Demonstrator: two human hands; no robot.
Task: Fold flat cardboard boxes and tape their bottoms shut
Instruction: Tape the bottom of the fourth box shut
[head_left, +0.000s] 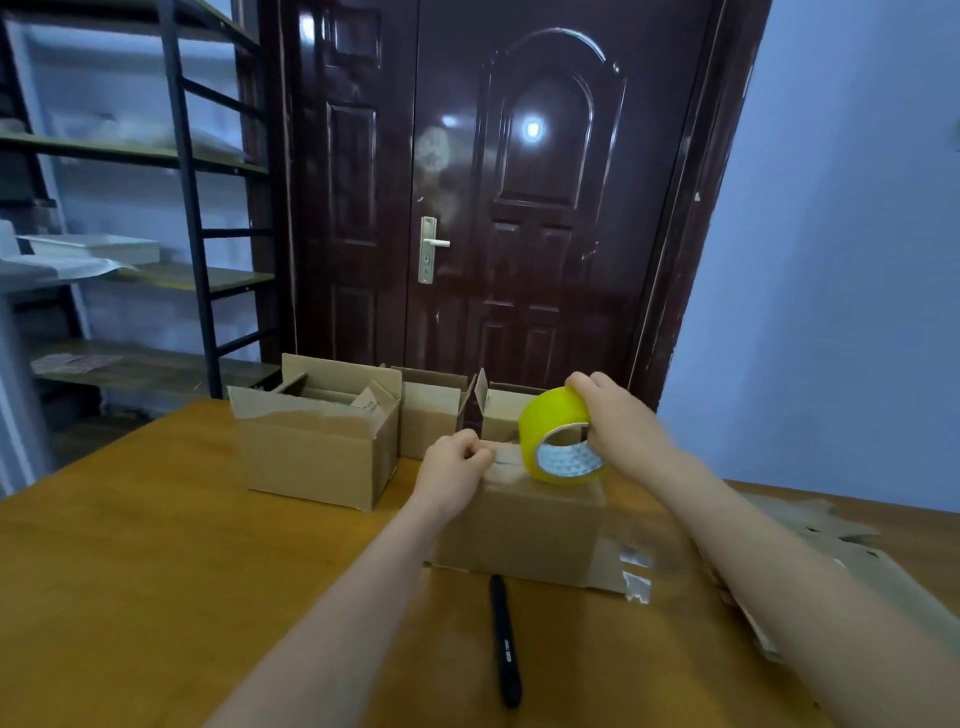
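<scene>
A small cardboard box (524, 525) stands bottom-up on the wooden table (156, 545), its lower flaps spread on the tabletop. My right hand (615, 421) grips a yellow tape roll (558, 439) held on edge over the box's top right. My left hand (457, 465) rests with curled fingers on the top left edge of the box and seems to pinch the tape's end there. A clear strip of tape runs between the two hands across the top seam.
A black pen (505, 642) lies in front of the box. Three folded open boxes (322, 436) stand behind, by a dark door (493, 182). Flat cardboard (831, 551) is stacked at the right. A metal shelf (197, 208) stands at left.
</scene>
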